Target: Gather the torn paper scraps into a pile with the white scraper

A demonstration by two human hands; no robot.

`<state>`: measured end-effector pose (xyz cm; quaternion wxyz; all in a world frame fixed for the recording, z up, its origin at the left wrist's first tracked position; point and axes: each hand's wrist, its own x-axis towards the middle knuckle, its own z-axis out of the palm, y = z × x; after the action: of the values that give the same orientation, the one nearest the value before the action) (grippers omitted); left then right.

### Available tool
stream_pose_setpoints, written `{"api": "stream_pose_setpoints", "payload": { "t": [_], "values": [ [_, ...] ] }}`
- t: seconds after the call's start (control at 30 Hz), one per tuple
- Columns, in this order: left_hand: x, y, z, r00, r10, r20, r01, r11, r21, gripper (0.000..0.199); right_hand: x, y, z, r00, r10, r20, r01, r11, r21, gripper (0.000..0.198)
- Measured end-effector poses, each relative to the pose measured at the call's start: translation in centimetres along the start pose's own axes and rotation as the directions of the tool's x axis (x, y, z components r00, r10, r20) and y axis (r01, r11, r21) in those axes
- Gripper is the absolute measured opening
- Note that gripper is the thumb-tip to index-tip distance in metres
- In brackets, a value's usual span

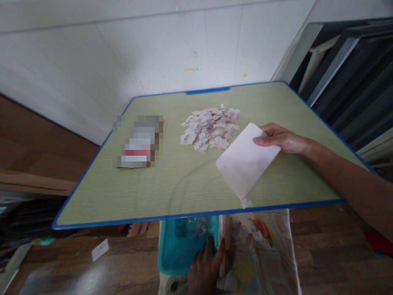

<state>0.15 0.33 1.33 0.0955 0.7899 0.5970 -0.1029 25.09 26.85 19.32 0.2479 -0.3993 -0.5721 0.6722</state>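
Observation:
A white rectangular card [248,159] with rounded corners is pinched in my right hand [281,138], thumb on top. It slants over the green tabletop [147,192], its lower corner beside a small paper scrap [246,203] at the front edge. Just left of the card lies a heap of torn paper pieces [210,128]. Below the table, my left hand [205,264] is at the right rim of a teal plastic tray [172,258], with fingers on both sides of the rim. Small scraps and something clear, hard to make out, lie in the tray.
A pixelated stack [139,143] stands at the table's left. A blue rim [196,217] borders the tabletop. Patterned cloth [270,262] with scraps on it lies below. A white slip [100,250] is on the wooden floor. Dark panels [350,73] lean at the right.

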Motion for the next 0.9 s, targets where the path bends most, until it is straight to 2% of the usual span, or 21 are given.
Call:
{"api": "stream_pose_setpoints", "payload": {
  "t": [0.13, 0.23, 0.37, 0.43, 0.57, 0.63, 0.8, 0.9],
  "values": [
    [0.0, -0.1, 0.16, 1.0, 0.004, -0.009, -0.004, 1.0, 0.01, 0.105, -0.21, -0.16, -0.22, 0.996, 0.029, 0.086, -0.025, 0.998, -0.049, 0.022],
    [0.13, -0.13, -0.03, 1.0, 0.014, -0.004, -0.014, 1.0, 0.009, 0.108, -0.37, -0.39, -0.21, 0.99, 0.032, 0.136, -0.023, 0.998, -0.066, 0.019],
    [0.24, -0.12, -0.39, 0.999, 0.019, 0.047, -0.019, 1.0, 0.011, 0.119, -0.48, -0.61, -0.2, 0.989, 0.062, 0.135, -0.049, 0.994, -0.099, 0.021],
    [0.23, -0.17, -0.44, 0.998, 0.031, 0.045, -0.033, 0.999, 0.03, 0.114, -0.5, -0.62, -0.24, 0.989, 0.075, 0.13, -0.061, 0.992, -0.108, 0.022],
    [0.17, -0.29, -0.35, 0.999, 0.046, -0.006, -0.046, 0.996, 0.075, 0.09, -0.51, -0.53, -0.31, 0.989, 0.08, 0.128, -0.065, 0.991, -0.113, 0.023],
    [0.2, -0.29, -0.35, 0.999, 0.042, 0.01, -0.043, 0.996, 0.081, 0.086, -0.53, -0.5, -0.31, 0.992, 0.071, 0.105, -0.059, 0.991, -0.117, 0.024],
    [0.34, -0.12, -0.52, 0.994, 0.026, 0.11, -0.03, 0.999, 0.03, 0.107, -0.48, -0.32, -0.35, 0.994, 0.086, 0.066, -0.078, 0.99, -0.12, 0.024],
    [0.37, -0.07, -0.6, 0.992, 0.013, 0.125, -0.015, 1.0, 0.013, 0.117, -0.33, -0.11, -0.36, 0.999, 0.043, 0.014, -0.042, 0.998, -0.054, 0.024]
  ]
}}
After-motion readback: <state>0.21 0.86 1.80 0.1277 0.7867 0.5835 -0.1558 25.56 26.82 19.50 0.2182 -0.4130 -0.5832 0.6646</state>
